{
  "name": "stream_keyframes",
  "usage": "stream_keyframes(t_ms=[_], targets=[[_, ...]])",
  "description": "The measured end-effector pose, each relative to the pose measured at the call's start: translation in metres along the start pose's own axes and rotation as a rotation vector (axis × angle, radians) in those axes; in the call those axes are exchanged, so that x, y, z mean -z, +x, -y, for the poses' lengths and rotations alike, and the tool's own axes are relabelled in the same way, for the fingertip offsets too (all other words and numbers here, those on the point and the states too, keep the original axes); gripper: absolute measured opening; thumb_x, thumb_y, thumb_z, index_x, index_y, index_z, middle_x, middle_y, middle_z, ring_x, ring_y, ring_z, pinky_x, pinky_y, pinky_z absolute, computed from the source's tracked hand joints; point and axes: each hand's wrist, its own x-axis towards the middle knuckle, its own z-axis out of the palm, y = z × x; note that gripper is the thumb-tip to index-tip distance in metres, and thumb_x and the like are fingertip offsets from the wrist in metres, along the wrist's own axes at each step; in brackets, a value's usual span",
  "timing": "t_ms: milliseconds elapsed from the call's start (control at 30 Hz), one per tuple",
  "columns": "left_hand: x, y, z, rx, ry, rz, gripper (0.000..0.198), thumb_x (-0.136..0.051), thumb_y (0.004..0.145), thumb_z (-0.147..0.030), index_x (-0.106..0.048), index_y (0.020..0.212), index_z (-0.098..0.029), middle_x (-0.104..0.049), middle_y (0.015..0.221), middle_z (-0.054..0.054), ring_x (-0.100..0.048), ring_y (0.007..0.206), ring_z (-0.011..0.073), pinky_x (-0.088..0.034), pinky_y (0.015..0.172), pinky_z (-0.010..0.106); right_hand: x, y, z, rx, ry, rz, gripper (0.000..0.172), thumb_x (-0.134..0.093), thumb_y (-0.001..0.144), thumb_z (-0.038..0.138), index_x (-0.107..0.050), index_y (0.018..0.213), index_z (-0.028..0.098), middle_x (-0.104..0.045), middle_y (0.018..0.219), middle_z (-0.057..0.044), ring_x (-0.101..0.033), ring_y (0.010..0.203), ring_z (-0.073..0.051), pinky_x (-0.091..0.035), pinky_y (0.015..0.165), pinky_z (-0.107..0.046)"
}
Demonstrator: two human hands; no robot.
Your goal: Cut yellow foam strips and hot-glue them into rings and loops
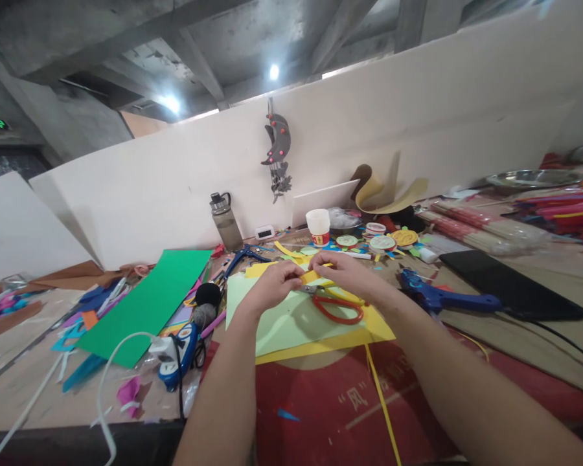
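My left hand (278, 283) and my right hand (339, 268) meet over the sheets at the middle of the table. Between their fingertips is a small yellow piece (311, 277), with fingers of both hands closed on it. Scissors with orange and yellow handles (337, 309) lie just below the hands, their blades partly hidden. Under them is a pale green sheet (282, 330) on top of yellow paper (379, 329). A thin yellow strip (383, 404) hangs down across a red board (320, 414).
Around the hands are a green sheet (148, 304), a blue power strip (179, 356), a grey bottle (227, 225), a white cup (318, 228), a blue glue gun (442, 298) with a cable, and a black flat object (512, 285). Bundled sticks (486, 226) lie at the right.
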Motion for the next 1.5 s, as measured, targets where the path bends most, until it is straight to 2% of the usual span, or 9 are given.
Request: stream_keyframes(t_ms=[133,267,400,567,733,867,1300,1400,1500], targets=[[-0.002,-0.002,-0.003,0.029,-0.144,0.061,0.008,-0.054,0.074,-0.018,-0.062,0.076,-0.016,-0.059,0.073,0.000,-0.053,0.067,0.0115,-0.039,0.065,0.024,0.000,0.002,-0.005,-0.016,-0.006,0.009,0.017,-0.047,0.078,0.031,-0.054,0.069,0.018,-0.054,0.073,-0.001,-0.048,0.071,-0.014,-0.039,0.067,-0.027],[-0.008,0.000,0.004,0.194,-0.618,0.072,0.015,-0.062,0.073,-0.027,-0.060,0.079,-0.013,-0.060,0.064,0.001,-0.055,0.058,0.0113,-0.043,0.061,0.025,-0.002,0.002,-0.005,-0.035,0.181,-0.011,0.022,-0.048,0.081,0.040,-0.054,0.079,0.019,-0.055,0.076,0.000,-0.051,0.073,-0.015,-0.043,0.067,-0.028],[-0.013,0.005,0.016,0.321,-1.148,-0.122,0.021,-0.070,0.070,-0.024,-0.058,0.081,-0.010,-0.060,0.065,0.001,-0.056,0.055,0.0072,-0.046,0.057,0.019,-0.006,0.001,0.000,-0.051,0.365,-0.113,0.030,-0.046,0.084,0.042,-0.052,0.107,0.023,-0.057,0.107,-0.004,-0.055,0.092,-0.016,-0.047,0.077,-0.030],[-0.019,0.009,0.019,0.448,-1.453,-0.259,0.009,-0.061,0.075,-0.007,-0.058,0.083,-0.009,-0.058,0.065,0.001,-0.056,0.055,0.0042,-0.048,0.054,0.012,-0.009,0.000,0.000,0.038,0.225,-0.185,0.041,-0.057,0.078,0.032,-0.050,0.118,0.026,-0.052,0.123,-0.007,-0.054,0.100,-0.019,-0.049,0.079,-0.035],[-0.028,0.012,0.012,0.498,-1.550,-0.288,0.004,-0.059,0.077,-0.008,-0.057,0.079,-0.010,-0.056,0.061,0.000,-0.053,0.051,0.0033,-0.045,0.048,0.010,-0.015,0.000,-0.006,0.246,-0.052,-0.244,0.028,-0.063,0.074,0.028,-0.062,0.101,0.025,-0.050,0.123,-0.008,-0.047,0.114,-0.024,-0.046,0.085,-0.040],[-0.037,0.014,0.005,0.480,-1.567,-0.286,0.009,-0.065,0.073,-0.010,-0.056,0.076,-0.011,-0.056,0.062,0.000,-0.054,0.054,0.0037,-0.043,0.047,0.010,-0.015,0.001,-0.008,0.274,-0.156,-0.340,0.008,-0.061,0.075,0.023,-0.065,0.083,0.022,-0.059,0.104,-0.008,-0.052,0.103,-0.022,-0.041,0.089,-0.041],[-0.046,0.017,-0.001,0.376,-1.374,-0.411,0.021,-0.074,0.065,-0.016,-0.057,0.076,-0.010,-0.060,0.067,0.001,-0.059,0.061,0.0068,-0.048,0.060,0.017,-0.014,-0.001,-0.007,0.262,-0.243,-0.304,0.014,-0.052,0.082,0.022,-0.065,0.079,0.020,-0.062,0.086,-0.007,-0.054,0.087,-0.020,-0.041,0.082,-0.036],[-0.043,0.016,0.006,0.345,-1.425,-0.342,0.023,-0.075,0.064,-0.018,-0.056,0.075,-0.011,-0.057,0.065,0.000,-0.056,0.058,0.0055,-0.045,0.055,0.015,-0.006,0.000,-0.005,0.267,-0.215,-0.308,0.015,-0.055,0.082,0.027,-0.067,0.088,0.022,-0.062,0.096,-0.007,-0.054,0.096,-0.022,-0.040,0.088,-0.039],[-0.037,0.011,0.015,0.341,-1.493,-0.197,0.024,-0.075,0.066,-0.022,-0.056,0.076,-0.011,-0.055,0.063,-0.001,-0.053,0.056,0.0044,-0.043,0.053,0.015,0.009,-0.001,0.000,0.260,-0.161,-0.281,0.039,-0.057,0.080,0.032,-0.058,0.119,0.027,-0.053,0.124,-0.007,-0.045,0.117,-0.023,-0.038,0.095,-0.040]])
